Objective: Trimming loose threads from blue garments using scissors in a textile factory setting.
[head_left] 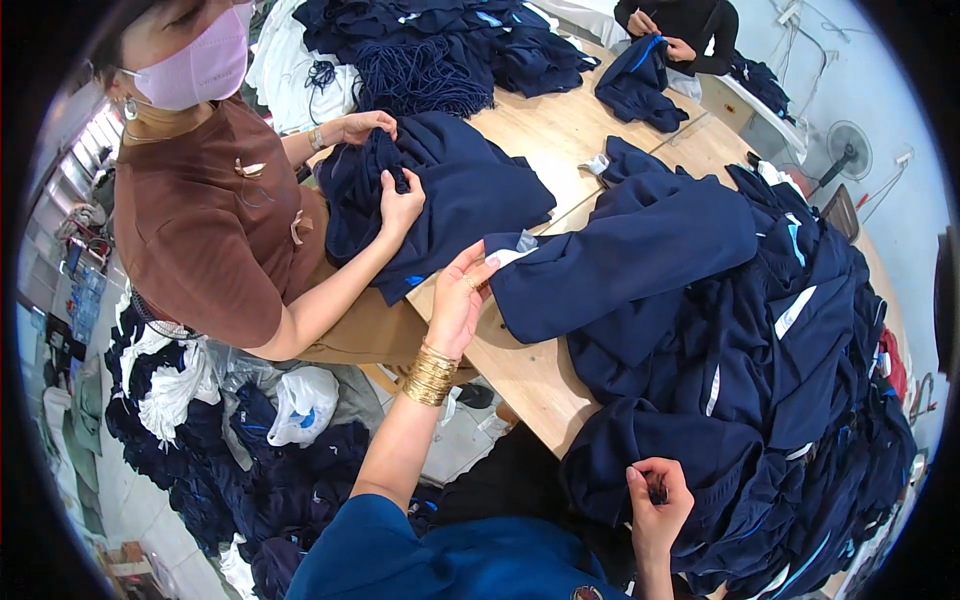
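My left hand, with gold bangles at the wrist, pinches the end of a navy garment where a white label shows. The garment stretches from my fingers to the right across the table. Lower right, my right hand is closed over the near part of the navy cloth. Something small and dark shows between its curled fingers, too little to name. A big heap of navy garments with white and light blue strips lies beside and beneath it.
To the left a co-worker in a brown top handles navy trousers on the wooden table. Another person holds navy cloth at the far end. Bundled garments and a white plastic bag lie below left. A fan stands far right.
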A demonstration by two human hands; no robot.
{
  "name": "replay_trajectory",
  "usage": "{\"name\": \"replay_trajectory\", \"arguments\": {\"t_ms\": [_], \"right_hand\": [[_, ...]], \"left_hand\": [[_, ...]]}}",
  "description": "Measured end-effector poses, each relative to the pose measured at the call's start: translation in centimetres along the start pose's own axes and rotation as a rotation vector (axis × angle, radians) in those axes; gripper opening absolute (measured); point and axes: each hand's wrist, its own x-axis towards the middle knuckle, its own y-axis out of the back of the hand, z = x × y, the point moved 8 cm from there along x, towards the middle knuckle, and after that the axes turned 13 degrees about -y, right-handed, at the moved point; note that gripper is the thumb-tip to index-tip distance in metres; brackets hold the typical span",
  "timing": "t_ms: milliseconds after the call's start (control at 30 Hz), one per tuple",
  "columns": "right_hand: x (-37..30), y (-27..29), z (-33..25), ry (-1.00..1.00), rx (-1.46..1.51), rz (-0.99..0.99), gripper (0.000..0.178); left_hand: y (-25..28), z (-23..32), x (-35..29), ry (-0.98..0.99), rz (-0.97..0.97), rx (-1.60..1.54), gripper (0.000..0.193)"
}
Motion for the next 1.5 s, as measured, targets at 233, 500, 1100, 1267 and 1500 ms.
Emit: {"name": "replay_trajectory", "arguments": {"t_ms": [233, 500, 1100, 1267, 1500], "right_hand": [[0.2, -0.1, 0.0, -0.005, 0.025, -0.01, 0.011], [-0.2, -0.3, 0.3, -0.022, 0.073, -0.035, 0.01], [-0.4, 0.3, -0.3, -0.028, 0.105, -0.008, 0.011], [-0.9, 0.7, -0.3, -0.023, 0.099, -0.006, 0.01], [-1.0, 1.5, 1.3, 0.013, 0.109, 0.057, 0.008]], "left_hand": [[-0.1, 0.5, 0.1, -0.009, 0.019, -0.001, 0.044], [0.0, -0.4, -0.7, 0.009, 0.025, -0.007, 0.039], [0.5, -0.8, -2.6, 0.003, 0.198, 0.045, 0.037], [-0.3, -0.6, -3.3, 0.006, 0.145, 0.009, 0.03], [-7.5, -2.7, -8.9, 0.321, -0.004, -0.213, 0.02]]}}
